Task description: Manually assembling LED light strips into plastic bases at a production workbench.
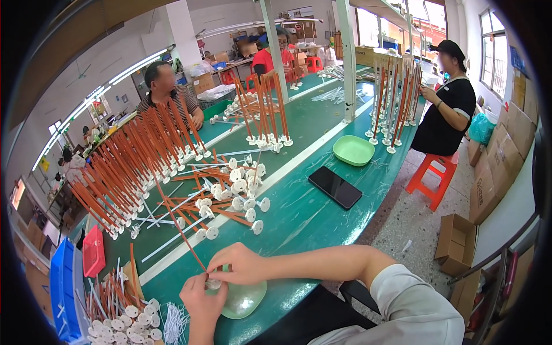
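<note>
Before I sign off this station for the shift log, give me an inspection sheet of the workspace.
Surface: green table, long, shared.
Job's things: orange stick pinched at its lower end over a pale green dish; white disc bases heaped beyond.
Clutter: black phone, green tray, red tray.
Hands: left hand and right hand both grip the stick end.
Cables: nothing seen.
Surroundings: standing sticks, three people seated, cardboard boxes.
</note>
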Motion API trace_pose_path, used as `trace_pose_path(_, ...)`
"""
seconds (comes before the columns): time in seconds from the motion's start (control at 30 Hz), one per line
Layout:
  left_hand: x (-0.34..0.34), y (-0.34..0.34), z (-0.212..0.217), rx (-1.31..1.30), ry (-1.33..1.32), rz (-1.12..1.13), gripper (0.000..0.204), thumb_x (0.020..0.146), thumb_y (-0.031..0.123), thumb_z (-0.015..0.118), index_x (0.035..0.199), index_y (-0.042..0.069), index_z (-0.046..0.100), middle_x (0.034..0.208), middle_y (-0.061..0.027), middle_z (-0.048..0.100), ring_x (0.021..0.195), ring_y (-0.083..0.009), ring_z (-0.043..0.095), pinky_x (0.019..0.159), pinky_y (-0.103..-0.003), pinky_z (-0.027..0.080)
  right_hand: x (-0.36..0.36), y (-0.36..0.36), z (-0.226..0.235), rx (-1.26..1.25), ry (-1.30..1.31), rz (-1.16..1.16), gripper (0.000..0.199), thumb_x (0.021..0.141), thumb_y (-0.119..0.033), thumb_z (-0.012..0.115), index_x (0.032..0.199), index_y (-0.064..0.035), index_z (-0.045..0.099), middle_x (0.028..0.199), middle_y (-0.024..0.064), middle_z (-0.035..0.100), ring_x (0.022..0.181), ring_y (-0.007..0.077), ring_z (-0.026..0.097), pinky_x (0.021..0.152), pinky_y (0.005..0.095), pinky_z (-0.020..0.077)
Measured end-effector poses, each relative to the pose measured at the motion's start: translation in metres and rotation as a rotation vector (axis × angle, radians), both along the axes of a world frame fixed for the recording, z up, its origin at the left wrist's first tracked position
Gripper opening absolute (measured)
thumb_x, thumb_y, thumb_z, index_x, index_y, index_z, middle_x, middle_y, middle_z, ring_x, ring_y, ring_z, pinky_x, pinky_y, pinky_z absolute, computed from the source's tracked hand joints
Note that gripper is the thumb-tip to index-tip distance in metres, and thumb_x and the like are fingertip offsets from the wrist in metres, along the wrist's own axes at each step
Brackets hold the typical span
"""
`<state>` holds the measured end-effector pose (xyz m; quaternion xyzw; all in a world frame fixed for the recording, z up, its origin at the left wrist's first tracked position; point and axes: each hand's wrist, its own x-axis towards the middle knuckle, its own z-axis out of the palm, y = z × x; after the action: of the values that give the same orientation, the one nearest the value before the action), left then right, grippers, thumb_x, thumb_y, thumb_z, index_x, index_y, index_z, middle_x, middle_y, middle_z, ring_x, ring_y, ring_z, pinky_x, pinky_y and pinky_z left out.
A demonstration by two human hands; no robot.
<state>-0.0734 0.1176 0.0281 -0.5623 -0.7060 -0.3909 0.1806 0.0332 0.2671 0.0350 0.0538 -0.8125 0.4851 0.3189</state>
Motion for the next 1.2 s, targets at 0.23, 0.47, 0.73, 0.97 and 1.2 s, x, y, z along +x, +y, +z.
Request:
trace_pose_path(0.23, 0.006, -0.001, 0.000, 0.023, 0.158, -0.003, 0.030, 0.057, 0.010, 0.080, 0.081, 0.001, 0.065, 0.073, -0.0107, 0.061, 0.064, -0.0282, 0.060, 0.056, -0.037, 0.048, 0.000, -0.003, 0.002, -0.247, -0.201, -0.030, 0.023, 0.080, -0.016, 0.076, 0.095, -0.0005, 0.070, 0.087, 0.0088, 0.070, 0.075, 0.0141, 0.067, 0.071, 0.0270, 0.0542)
trace_pose_path(0.47, 0.006, 0.001, 0.002, 0.097, 0.164, 0.017, 0.032, 0.057, 0.010, 0.081, 0.084, 0.002, 0.065, 0.078, -0.0117, 0.063, 0.068, -0.0294, 0.063, 0.059, -0.037, 0.050, 0.000, 0.002, -0.001, -0.216, -0.241, 0.030, 0.021, 0.080, -0.017, 0.075, 0.093, -0.0004, 0.071, 0.083, 0.0104, 0.071, 0.075, 0.0150, 0.069, 0.072, 0.0287, 0.0548)
trace_pose_path(0.73, 0.005, -0.001, 0.005, 0.124, 0.185, 0.004, 0.033, 0.059, 0.012, 0.084, 0.085, 0.002, 0.065, 0.081, -0.0115, 0.065, 0.070, -0.0288, 0.064, 0.061, -0.036, 0.052, 0.002, 0.000, 0.005, -0.205, -0.228, -0.015, 0.015, 0.078, -0.012, 0.076, 0.084, 0.0014, 0.074, 0.074, 0.0105, 0.070, 0.066, 0.0125, 0.066, 0.063, 0.0258, 0.0528)
trace_pose_path(0.97, 0.004, -0.002, 0.009, 0.180, 0.165, -0.031, 0.034, 0.058, 0.012, 0.085, 0.085, 0.002, 0.067, 0.082, -0.0113, 0.065, 0.069, -0.0281, 0.063, 0.060, -0.035, 0.051, 0.003, -0.003, 0.005, -0.378, -0.153, 0.014, 0.015, 0.080, -0.013, 0.077, 0.081, 0.0013, 0.073, 0.073, 0.0083, 0.071, 0.065, 0.0091, 0.065, 0.061, 0.0240, 0.0525)
trace_pose_path(1.2, 0.000, -0.004, 0.007, 0.156, 0.229, -0.024, 0.037, 0.059, 0.014, 0.085, 0.089, 0.002, 0.068, 0.083, -0.0116, 0.064, 0.068, -0.0280, 0.063, 0.059, -0.035, 0.051, 0.002, -0.005, 0.003, -0.196, -0.085, -0.066, 0.016, 0.082, -0.014, 0.074, 0.084, 0.0015, 0.072, 0.073, 0.0068, 0.071, 0.065, 0.0081, 0.064, 0.060, 0.0242, 0.0517)
